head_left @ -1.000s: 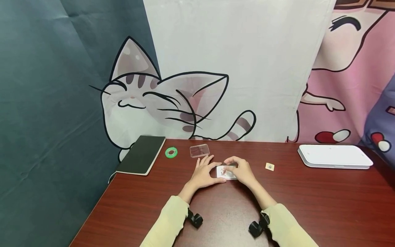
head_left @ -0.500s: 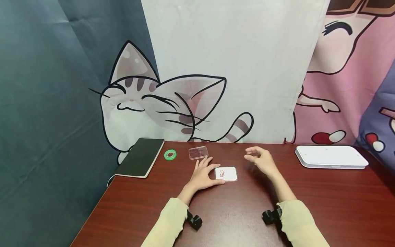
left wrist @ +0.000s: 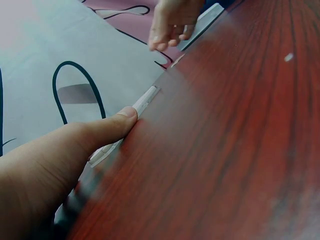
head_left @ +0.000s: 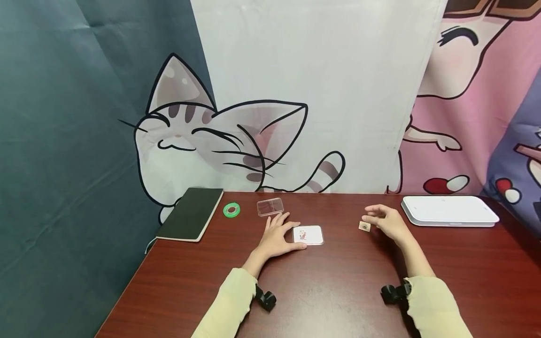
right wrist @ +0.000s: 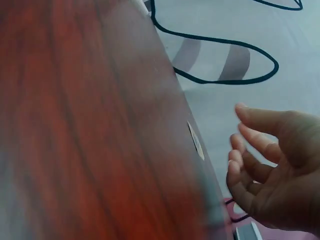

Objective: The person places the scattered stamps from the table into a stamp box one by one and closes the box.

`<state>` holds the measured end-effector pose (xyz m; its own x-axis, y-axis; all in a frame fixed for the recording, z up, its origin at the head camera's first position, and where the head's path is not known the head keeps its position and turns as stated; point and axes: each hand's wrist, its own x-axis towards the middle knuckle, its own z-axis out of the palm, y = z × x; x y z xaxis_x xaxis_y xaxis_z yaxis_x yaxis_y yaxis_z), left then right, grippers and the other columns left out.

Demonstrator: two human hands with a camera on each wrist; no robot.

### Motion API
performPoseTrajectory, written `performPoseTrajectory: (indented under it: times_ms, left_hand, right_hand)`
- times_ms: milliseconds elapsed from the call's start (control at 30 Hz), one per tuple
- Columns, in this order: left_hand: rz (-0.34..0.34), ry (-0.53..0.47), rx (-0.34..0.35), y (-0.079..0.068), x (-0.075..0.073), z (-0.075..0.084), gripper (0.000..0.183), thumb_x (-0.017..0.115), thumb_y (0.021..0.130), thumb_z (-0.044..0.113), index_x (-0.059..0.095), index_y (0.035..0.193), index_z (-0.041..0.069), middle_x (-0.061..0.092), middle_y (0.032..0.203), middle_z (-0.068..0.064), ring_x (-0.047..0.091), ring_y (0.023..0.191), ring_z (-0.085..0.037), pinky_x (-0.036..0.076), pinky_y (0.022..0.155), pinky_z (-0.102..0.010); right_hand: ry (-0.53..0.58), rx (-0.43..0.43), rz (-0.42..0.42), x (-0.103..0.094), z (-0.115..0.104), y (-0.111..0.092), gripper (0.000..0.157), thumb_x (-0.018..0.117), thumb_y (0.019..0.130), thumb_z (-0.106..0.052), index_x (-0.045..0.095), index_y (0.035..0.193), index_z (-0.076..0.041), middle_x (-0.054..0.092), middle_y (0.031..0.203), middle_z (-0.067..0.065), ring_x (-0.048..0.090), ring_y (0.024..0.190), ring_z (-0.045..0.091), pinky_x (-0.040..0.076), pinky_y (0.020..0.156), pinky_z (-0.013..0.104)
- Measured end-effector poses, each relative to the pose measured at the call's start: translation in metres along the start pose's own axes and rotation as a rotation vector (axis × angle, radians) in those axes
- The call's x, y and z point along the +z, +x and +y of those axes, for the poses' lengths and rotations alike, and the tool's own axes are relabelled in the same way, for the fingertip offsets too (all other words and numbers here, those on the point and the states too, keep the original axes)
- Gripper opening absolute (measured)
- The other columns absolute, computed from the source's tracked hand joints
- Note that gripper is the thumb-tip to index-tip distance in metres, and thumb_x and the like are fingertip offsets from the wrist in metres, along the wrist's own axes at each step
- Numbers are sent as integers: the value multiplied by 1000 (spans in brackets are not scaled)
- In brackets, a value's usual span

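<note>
A flat clear case (head_left: 309, 235) lies on the table with a white card inside that has a small reddish print. My left hand (head_left: 276, 237) holds its left end between thumb and forefinger. From the side, in the left wrist view, the thumb presses the case's (left wrist: 145, 101) near edge. My right hand (head_left: 388, 223) hovers with bent, spread fingers just right of a small cream paper square (head_left: 364, 226) with a dark mark. In the right wrist view that square (right wrist: 196, 142) lies flat on the table, apart from the fingers, and nothing is in the hand.
A clear plastic lid (head_left: 270, 207) lies behind my left hand, with a green tape roll (head_left: 231, 210) to its left. A black notebook (head_left: 191, 215) lies at the table's left edge. At the right back sits a white flat box (head_left: 450, 211). Printed curtains hang behind the table.
My right hand has left the case and moved right, over beside the paper square. The left hand keeps its hold on the case. The head view has shifted slightly.
</note>
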<state>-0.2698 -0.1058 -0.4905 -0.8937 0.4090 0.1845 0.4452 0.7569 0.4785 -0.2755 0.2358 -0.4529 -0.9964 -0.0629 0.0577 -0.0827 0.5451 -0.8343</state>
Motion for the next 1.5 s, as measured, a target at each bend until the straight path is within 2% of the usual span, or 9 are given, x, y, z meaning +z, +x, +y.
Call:
performPoseTrajectory:
  times_ms: [133, 233, 333, 500, 733, 1267, 1500]
  left_hand:
    - [-6, 9, -12, 0, -2, -1, 67, 76, 74, 56, 62, 131, 23, 39, 154, -14, 27, 148, -36, 12, 119, -63]
    - [-8, 11, -9, 0, -2, -1, 67, 75, 75, 56, 61, 132, 23, 39, 154, -14, 27, 148, -36, 12, 119, -63]
    - [-13, 7, -5, 0, -1, 0, 68, 75, 76, 56, 61, 132, 22, 38, 155, -15, 27, 148, -36, 11, 119, -63]
    - [-12, 4, -11, 0, 0, 0, 67, 75, 75, 57, 61, 132, 23, 38, 155, -14, 26, 148, -35, 11, 119, -62]
    - [-10, 9, -13, 0, 2, -2, 67, 75, 75, 56, 61, 132, 23, 39, 155, -14, 27, 148, -35, 11, 119, -62]
    - [-13, 21, -21, 2, 0, -3, 68, 75, 75, 58, 61, 132, 24, 38, 155, -13, 27, 148, -35, 11, 120, -61]
    - [-22, 19, -22, 2, 1, -2, 68, 75, 75, 58, 60, 133, 24, 38, 155, -13, 26, 149, -35, 11, 120, -61]
  right_hand:
    - [-39, 18, -72, -3, 9, -3, 48, 70, 89, -21, 57, 124, 9, 65, 113, 27, 54, 80, -4, 48, 66, 22]
    - [-82, 21, -92, -4, 14, -5, 48, 71, 88, -23, 60, 123, 8, 66, 111, 25, 55, 83, 1, 45, 69, 18]
    - [-139, 17, -64, -3, 17, -7, 46, 73, 86, -27, 64, 117, 5, 67, 103, 19, 55, 83, 5, 43, 70, 18]
    - [-220, 15, -27, 1, 18, -7, 41, 74, 84, -34, 68, 107, 0, 65, 90, 7, 53, 78, 9, 40, 71, 25]
    - [-298, 9, -22, 5, 18, -8, 35, 74, 83, -35, 69, 100, -5, 62, 88, 5, 52, 78, 14, 37, 70, 29]
    - [-310, 32, -35, 6, 15, -4, 35, 75, 83, -34, 67, 101, -5, 62, 91, 7, 54, 82, 17, 36, 72, 30]
    - [-289, 41, -10, 7, 14, -6, 33, 76, 81, -29, 66, 101, -5, 64, 93, 9, 54, 81, 16, 35, 70, 29]
